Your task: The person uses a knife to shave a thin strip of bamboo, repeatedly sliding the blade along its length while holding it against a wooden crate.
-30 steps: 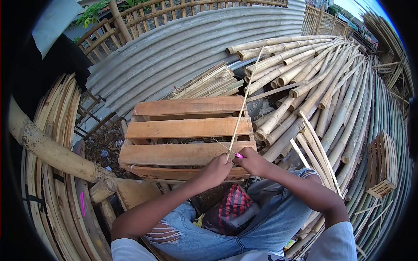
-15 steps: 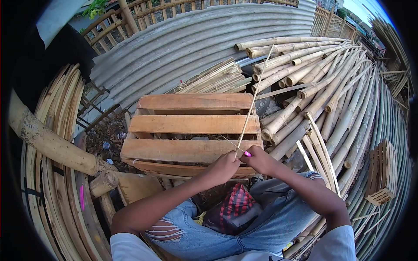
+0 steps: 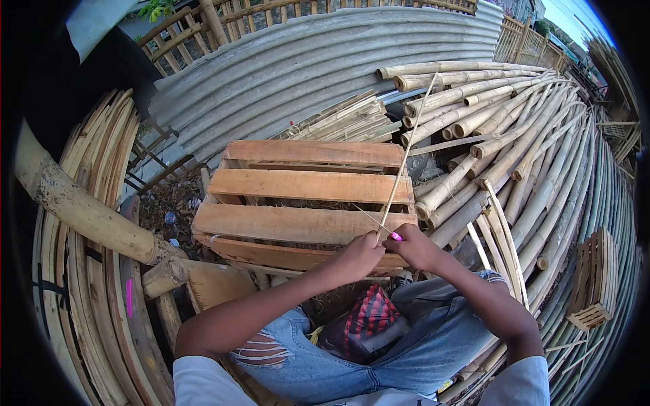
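Observation:
My left hand is closed around the lower end of a long thin bamboo strip, which rises up and slightly right over a wooden crate. Close beside it, nearly touching, my right hand is closed on a knife with a pink part showing at the fingers. The knife's thin blade points up and left, crossing the strip just above my left hand. Both hands are at the crate's near right corner, above my lap. My fingers hide the strip's lower end and most of the knife handle.
Bamboo poles are piled at the right, and split bamboo lengths stand at the left by a thick bamboo post. Corrugated sheeting lies behind the crate. A smaller crate is at far right.
The view has shifted slightly, so the crate and both hands appear a little further right. Both hands keep their hold, and the strip and knife stay crossed.

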Tool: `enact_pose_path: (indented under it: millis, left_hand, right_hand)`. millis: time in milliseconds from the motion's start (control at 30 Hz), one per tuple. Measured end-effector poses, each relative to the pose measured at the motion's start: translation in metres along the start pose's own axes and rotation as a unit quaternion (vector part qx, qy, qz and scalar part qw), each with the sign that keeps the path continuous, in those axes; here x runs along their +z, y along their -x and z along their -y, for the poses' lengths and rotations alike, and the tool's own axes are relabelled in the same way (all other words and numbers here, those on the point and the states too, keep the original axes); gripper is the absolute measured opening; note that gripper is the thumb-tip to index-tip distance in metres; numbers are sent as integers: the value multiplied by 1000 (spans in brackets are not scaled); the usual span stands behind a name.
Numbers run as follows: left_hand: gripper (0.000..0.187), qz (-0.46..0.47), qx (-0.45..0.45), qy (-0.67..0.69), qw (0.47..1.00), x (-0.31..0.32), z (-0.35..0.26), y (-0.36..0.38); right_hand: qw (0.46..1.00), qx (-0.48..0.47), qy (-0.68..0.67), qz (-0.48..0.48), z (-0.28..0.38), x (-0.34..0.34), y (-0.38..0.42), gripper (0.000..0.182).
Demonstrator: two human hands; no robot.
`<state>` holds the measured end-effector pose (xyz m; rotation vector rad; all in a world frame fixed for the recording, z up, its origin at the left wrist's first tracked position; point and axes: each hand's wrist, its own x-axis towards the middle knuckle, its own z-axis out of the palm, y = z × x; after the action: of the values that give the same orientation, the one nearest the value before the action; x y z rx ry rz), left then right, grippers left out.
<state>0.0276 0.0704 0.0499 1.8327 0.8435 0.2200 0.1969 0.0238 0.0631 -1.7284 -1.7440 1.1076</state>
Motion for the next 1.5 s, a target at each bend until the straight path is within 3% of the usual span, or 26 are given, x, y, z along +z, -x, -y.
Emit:
enact_pose_path:
  millis: [167,1500]
  left_hand:
    - [21,23,3,43,999,1,-6,-6]
    - [23,11,2,1,1000,-5,-13,6]
  right_hand:
    - [1000,-16,-1,-21,9,-11,0,28]
    - [999,-6,47,10,4,-9,-2,31]
